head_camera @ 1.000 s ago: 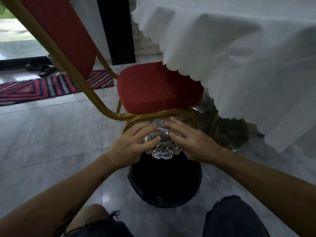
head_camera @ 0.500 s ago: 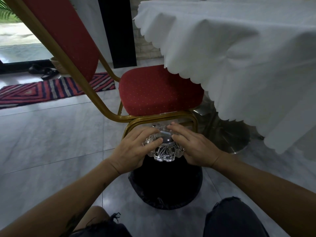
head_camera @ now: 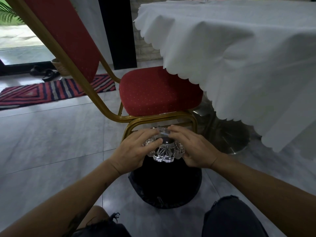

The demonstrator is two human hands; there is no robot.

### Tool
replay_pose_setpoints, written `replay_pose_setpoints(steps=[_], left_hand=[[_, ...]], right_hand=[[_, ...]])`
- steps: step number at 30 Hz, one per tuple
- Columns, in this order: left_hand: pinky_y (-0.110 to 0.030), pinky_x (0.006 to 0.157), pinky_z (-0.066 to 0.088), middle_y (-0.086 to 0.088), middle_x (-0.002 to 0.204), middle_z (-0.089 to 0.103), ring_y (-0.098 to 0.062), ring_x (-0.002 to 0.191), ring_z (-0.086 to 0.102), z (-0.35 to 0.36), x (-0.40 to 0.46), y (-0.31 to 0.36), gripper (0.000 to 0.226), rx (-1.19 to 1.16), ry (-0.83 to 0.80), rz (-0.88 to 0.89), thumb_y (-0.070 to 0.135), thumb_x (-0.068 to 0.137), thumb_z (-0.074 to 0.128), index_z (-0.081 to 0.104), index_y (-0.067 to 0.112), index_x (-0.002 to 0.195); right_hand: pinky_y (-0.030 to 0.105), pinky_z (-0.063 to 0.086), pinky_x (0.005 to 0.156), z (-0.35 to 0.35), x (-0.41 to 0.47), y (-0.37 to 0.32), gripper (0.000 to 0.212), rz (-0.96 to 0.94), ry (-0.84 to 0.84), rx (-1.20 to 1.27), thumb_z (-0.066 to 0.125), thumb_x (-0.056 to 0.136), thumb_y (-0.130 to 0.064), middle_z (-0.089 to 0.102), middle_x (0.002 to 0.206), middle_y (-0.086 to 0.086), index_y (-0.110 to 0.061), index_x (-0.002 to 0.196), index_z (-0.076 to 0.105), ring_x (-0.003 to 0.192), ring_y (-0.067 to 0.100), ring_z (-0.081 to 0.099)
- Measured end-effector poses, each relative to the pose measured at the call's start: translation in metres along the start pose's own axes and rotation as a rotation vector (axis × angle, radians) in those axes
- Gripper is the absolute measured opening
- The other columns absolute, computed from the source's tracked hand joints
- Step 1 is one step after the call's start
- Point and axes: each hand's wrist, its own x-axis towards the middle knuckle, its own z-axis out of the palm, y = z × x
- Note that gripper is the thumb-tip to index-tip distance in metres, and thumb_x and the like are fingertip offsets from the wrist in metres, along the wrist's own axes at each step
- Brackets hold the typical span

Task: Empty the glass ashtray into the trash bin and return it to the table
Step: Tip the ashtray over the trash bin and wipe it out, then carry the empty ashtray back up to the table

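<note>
A cut-glass ashtray [head_camera: 165,153] is held upside down, bottom facing me, directly over a black trash bin [head_camera: 165,190] lined with a dark bag on the tiled floor. My left hand [head_camera: 132,151] grips its left side, thumb across the base. My right hand [head_camera: 193,148] grips its right side, fingers over the far edge. The inside of the ashtray and the bin's contents are hidden. The table [head_camera: 239,48], covered in a white scalloped cloth, stands at the upper right.
A red chair [head_camera: 159,96] with a gold frame stands just behind the bin, its seat partly under the tablecloth. The table's metal pedestal base [head_camera: 229,137] is to the right. A striped rug [head_camera: 51,91] and dark sandals [head_camera: 43,73] lie at the far left.
The ashtray and both hands stay over the bin, shifting only slightly. The view has tilted up a little, showing more of the tabletop.
</note>
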Motion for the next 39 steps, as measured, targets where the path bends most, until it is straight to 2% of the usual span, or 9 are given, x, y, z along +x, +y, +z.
replay_pose_setpoints(steps=[6,9,15,18,22,26,29,34,39], left_hand=[[-0.039,0.103,0.053,-0.014,0.134,0.062,-0.028,0.123,0.058,-0.007,0.005,0.003,0.048,-0.176,-0.076,-0.166,0.005,0.086,0.047,0.059,0.008,0.133],[-0.035,0.103,0.051,-0.001,0.128,0.065,-0.012,0.120,0.058,-0.009,0.013,0.006,0.046,-0.452,-0.074,-0.420,0.001,0.090,0.059,0.057,0.016,0.134],[-0.041,0.096,0.058,0.002,0.114,0.074,-0.013,0.102,0.071,-0.012,0.024,0.009,0.041,-0.917,-0.032,-0.909,0.001,0.096,0.062,0.063,0.021,0.132],[-0.044,0.088,0.061,0.008,0.097,0.078,-0.016,0.099,0.073,-0.010,0.024,0.010,0.029,-1.034,-0.034,-1.039,0.009,0.100,0.058,0.069,0.028,0.118],[-0.031,0.067,0.063,-0.010,0.105,0.077,-0.030,0.098,0.073,-0.001,0.020,0.008,0.018,-1.095,-0.017,-1.236,0.020,0.102,0.057,0.074,0.025,0.103],[-0.041,0.077,0.062,-0.018,0.110,0.075,-0.040,0.105,0.070,0.003,0.017,0.001,0.019,-1.145,0.032,-1.334,0.023,0.102,0.057,0.075,0.021,0.107],[-0.056,0.090,0.060,-0.007,0.110,0.078,-0.034,0.107,0.072,-0.013,0.024,0.005,0.021,-1.162,0.079,-1.394,0.021,0.103,0.055,0.071,0.027,0.115],[-0.055,0.100,0.055,0.002,0.129,0.070,-0.020,0.119,0.068,-0.095,0.057,0.010,0.037,-1.111,0.014,-1.414,0.020,0.104,0.051,0.063,0.049,0.124],[-0.044,0.088,0.063,-0.001,0.123,0.073,-0.018,0.108,0.073,-0.200,0.106,0.001,0.037,-1.169,-0.003,-1.463,0.013,0.106,0.048,0.063,0.036,0.130]], right_hand=[[0.045,0.053,0.101,0.001,0.002,-0.001,0.067,0.099,-0.019,0.080,0.066,0.076,-0.013,0.053,0.146,0.009,-0.013,0.141,0.048,0.131,0.026,0.054],[0.040,0.054,0.098,0.001,0.008,-0.005,0.054,0.255,0.053,0.299,0.059,0.083,-0.011,0.065,0.130,0.001,-0.014,0.137,0.056,0.119,0.017,0.062],[0.026,0.057,0.083,0.003,0.015,-0.005,0.038,0.531,0.152,0.624,0.064,0.089,0.007,0.075,0.102,-0.008,-0.019,0.115,0.071,0.095,0.007,0.070],[0.037,0.060,0.088,0.011,0.016,-0.008,0.048,0.664,0.169,0.717,0.059,0.088,0.013,0.075,0.103,-0.004,-0.023,0.119,0.068,0.094,0.012,0.072],[0.050,0.056,0.096,0.033,0.015,0.000,0.056,0.800,0.124,0.729,0.065,0.090,-0.005,0.071,0.122,0.000,-0.035,0.136,0.057,0.107,0.017,0.070],[0.048,0.042,0.114,0.034,0.024,-0.003,0.059,0.844,0.098,0.852,0.061,0.096,-0.006,0.050,0.152,-0.003,-0.042,0.142,0.050,0.136,0.016,0.048],[0.041,0.035,0.118,0.013,0.036,-0.017,0.061,0.882,0.066,0.906,0.055,0.099,0.002,0.043,0.155,-0.004,-0.035,0.146,0.048,0.142,0.013,0.038],[0.034,0.037,0.117,-0.058,0.069,-0.052,0.057,0.900,0.019,0.913,0.053,0.099,0.005,0.049,0.150,-0.004,-0.023,0.148,0.048,0.141,0.013,0.043],[0.032,0.048,0.107,-0.144,0.117,-0.082,0.054,0.901,-0.012,0.951,0.054,0.096,0.009,0.063,0.138,0.004,-0.014,0.145,0.052,0.126,0.013,0.060]])
